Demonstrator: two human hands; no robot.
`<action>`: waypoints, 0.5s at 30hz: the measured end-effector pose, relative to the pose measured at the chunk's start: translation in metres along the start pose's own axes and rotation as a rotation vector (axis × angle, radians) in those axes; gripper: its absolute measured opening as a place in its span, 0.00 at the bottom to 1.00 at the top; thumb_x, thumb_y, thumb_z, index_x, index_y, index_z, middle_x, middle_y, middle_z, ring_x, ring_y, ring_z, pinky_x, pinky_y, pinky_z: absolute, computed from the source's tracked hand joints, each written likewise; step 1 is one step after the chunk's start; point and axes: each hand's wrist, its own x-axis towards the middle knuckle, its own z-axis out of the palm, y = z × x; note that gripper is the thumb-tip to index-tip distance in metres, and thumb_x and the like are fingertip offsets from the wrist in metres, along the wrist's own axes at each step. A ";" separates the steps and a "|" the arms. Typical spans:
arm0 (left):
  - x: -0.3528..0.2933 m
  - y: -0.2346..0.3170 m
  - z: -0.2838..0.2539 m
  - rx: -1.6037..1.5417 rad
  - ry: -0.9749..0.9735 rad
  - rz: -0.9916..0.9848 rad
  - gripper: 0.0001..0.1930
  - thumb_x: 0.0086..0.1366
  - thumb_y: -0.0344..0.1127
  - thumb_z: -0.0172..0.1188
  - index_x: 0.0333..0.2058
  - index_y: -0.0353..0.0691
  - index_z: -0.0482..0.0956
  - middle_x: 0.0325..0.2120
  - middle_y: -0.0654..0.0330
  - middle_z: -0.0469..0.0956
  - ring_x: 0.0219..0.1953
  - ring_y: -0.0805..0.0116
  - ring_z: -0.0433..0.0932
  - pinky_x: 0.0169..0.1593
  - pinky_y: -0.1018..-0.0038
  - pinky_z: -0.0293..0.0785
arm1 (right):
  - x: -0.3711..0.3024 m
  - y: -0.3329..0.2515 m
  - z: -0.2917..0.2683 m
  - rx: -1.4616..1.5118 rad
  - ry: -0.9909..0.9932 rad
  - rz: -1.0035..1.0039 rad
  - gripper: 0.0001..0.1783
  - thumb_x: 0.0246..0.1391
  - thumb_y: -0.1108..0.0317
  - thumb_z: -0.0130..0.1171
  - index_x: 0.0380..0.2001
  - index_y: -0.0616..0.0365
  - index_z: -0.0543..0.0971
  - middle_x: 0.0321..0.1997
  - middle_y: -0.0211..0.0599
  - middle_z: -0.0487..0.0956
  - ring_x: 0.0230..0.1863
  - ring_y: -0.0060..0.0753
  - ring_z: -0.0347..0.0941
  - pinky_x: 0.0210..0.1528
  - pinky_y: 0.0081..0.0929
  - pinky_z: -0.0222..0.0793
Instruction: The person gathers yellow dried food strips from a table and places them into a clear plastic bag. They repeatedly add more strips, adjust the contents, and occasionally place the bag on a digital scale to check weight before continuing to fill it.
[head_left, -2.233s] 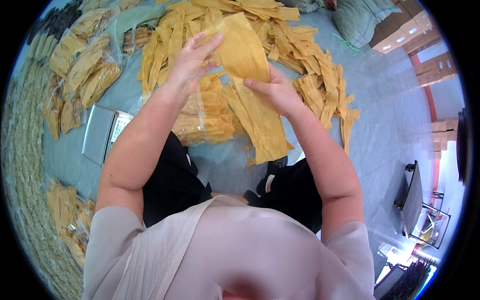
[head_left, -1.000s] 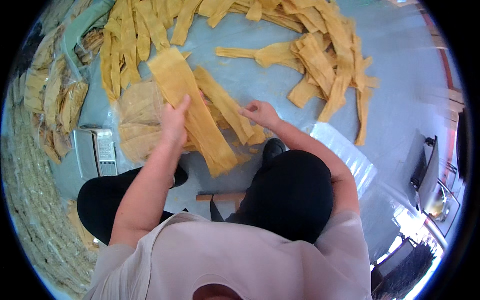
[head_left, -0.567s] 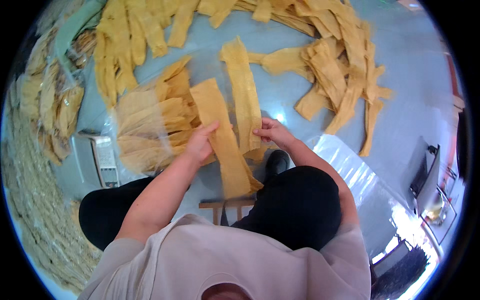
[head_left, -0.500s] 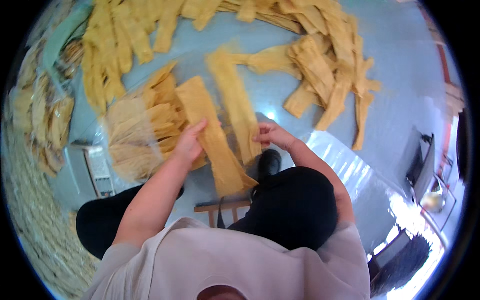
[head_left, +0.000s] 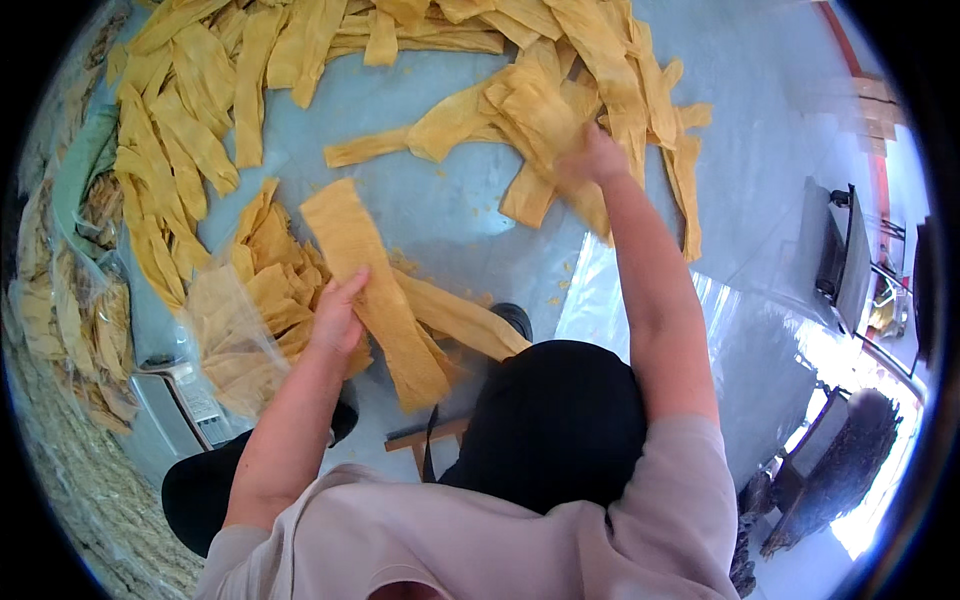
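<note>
My left hand (head_left: 342, 310) is closed on a flat, dried yellow strip (head_left: 375, 300), thumb across its face, its lower end hanging toward my lap. Another yellow strip (head_left: 465, 315) slants behind it toward my right knee. Just left of that hand a clear plastic bag (head_left: 235, 335) lies open, with crumpled yellow strips (head_left: 275, 275) spilling out. My right arm reaches far forward; my right hand (head_left: 597, 157) is at a heap of yellow strips (head_left: 530, 110). Motion smears its fingers, so their grip does not show.
More yellow strips (head_left: 195, 70) curve in an arc along the far side of the grey-blue surface (head_left: 400, 95). A clear plastic sheet (head_left: 640, 310) lies by my right arm. A metal-edged device (head_left: 180, 400) stands at left, near bagged goods (head_left: 75, 310). Small crumbs are scattered in the middle.
My right hand has moved from beside my right knee forward to the heap. My left hand keeps its strip, and the view has shifted.
</note>
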 end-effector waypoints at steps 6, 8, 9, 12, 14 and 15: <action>0.020 -0.014 0.015 0.111 -0.157 -0.089 0.17 0.63 0.33 0.55 0.49 0.34 0.68 0.42 0.53 0.76 0.44 0.60 0.76 0.49 0.65 0.73 | -0.066 -0.012 0.046 1.081 -0.429 0.136 0.33 0.39 0.58 0.71 0.48 0.61 0.71 0.40 0.37 0.78 0.36 0.27 0.74 0.35 0.23 0.69; 0.022 -0.018 0.018 0.112 -0.168 -0.094 0.17 0.65 0.33 0.54 0.50 0.33 0.68 0.42 0.51 0.76 0.44 0.59 0.77 0.49 0.64 0.74 | -0.097 -0.016 0.049 1.354 -0.530 0.290 0.28 0.40 0.61 0.70 0.44 0.60 0.73 0.36 0.33 0.79 0.30 0.20 0.72 0.27 0.19 0.65; 0.020 -0.015 0.024 0.096 -0.184 -0.109 0.17 0.65 0.33 0.54 0.50 0.33 0.68 0.42 0.51 0.76 0.44 0.59 0.77 0.49 0.64 0.74 | -0.107 -0.012 0.062 1.443 -0.506 0.344 0.25 0.41 0.62 0.70 0.43 0.58 0.74 0.35 0.31 0.79 0.28 0.18 0.71 0.24 0.18 0.62; 0.022 -0.016 0.019 0.077 -0.187 -0.112 0.17 0.64 0.33 0.54 0.50 0.33 0.68 0.43 0.51 0.76 0.45 0.59 0.77 0.49 0.64 0.74 | -0.117 -0.023 0.069 1.367 -0.434 0.399 0.21 0.43 0.64 0.69 0.41 0.56 0.75 0.35 0.30 0.79 0.31 0.20 0.73 0.26 0.17 0.65; 0.028 -0.024 0.005 0.085 -0.156 -0.118 0.17 0.64 0.33 0.54 0.50 0.33 0.69 0.44 0.51 0.75 0.45 0.59 0.76 0.50 0.63 0.73 | -0.119 -0.046 0.076 1.320 -0.300 0.410 0.21 0.44 0.65 0.68 0.42 0.57 0.75 0.38 0.31 0.79 0.36 0.25 0.75 0.33 0.20 0.69; 0.033 -0.031 -0.002 0.093 -0.134 -0.128 0.17 0.64 0.33 0.54 0.50 0.34 0.69 0.45 0.52 0.75 0.46 0.59 0.76 0.50 0.63 0.73 | -0.118 -0.063 0.083 1.350 -0.186 0.420 0.23 0.43 0.65 0.68 0.43 0.58 0.74 0.39 0.33 0.79 0.39 0.28 0.75 0.36 0.23 0.71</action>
